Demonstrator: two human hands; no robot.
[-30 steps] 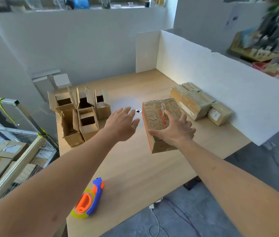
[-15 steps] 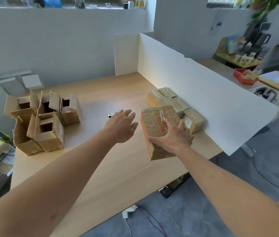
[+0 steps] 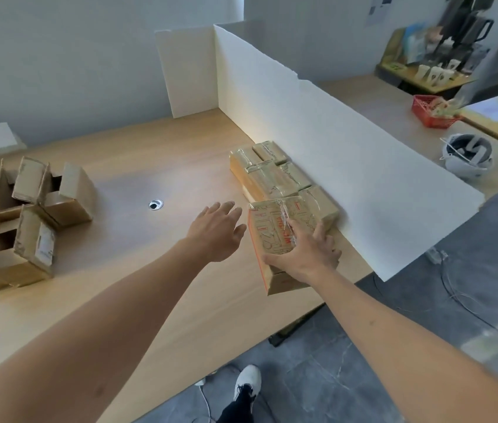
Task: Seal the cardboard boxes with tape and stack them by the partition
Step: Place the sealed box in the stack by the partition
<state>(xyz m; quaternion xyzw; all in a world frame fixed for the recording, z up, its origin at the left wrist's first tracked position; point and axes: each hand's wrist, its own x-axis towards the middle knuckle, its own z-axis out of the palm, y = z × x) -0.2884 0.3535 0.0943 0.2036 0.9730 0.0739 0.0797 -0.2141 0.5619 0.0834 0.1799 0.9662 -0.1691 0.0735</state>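
Note:
My right hand [image 3: 305, 253] grips a taped cardboard box [image 3: 272, 230] with red print from above, holding it just above the wooden table [image 3: 156, 300]. The box is close to the near end of a row of sealed boxes [image 3: 272, 175] that lie against the white partition [image 3: 348, 166]. My left hand [image 3: 215, 230] hovers just left of the held box, fingers spread and holding nothing.
Several unsealed boxes [image 3: 24, 221] with raised flaps stand at the table's left side. A cable hole [image 3: 155, 204] sits mid-table. Beyond the partition are a red basket [image 3: 430, 112] and a white helmet [image 3: 467, 154]. My shoe [image 3: 247, 381] is on the grey floor.
The view has swung right and the tape dispenser has left the frame. My right hand has carried the box closer to the sealed row by the partition; my left hand followed beside it.

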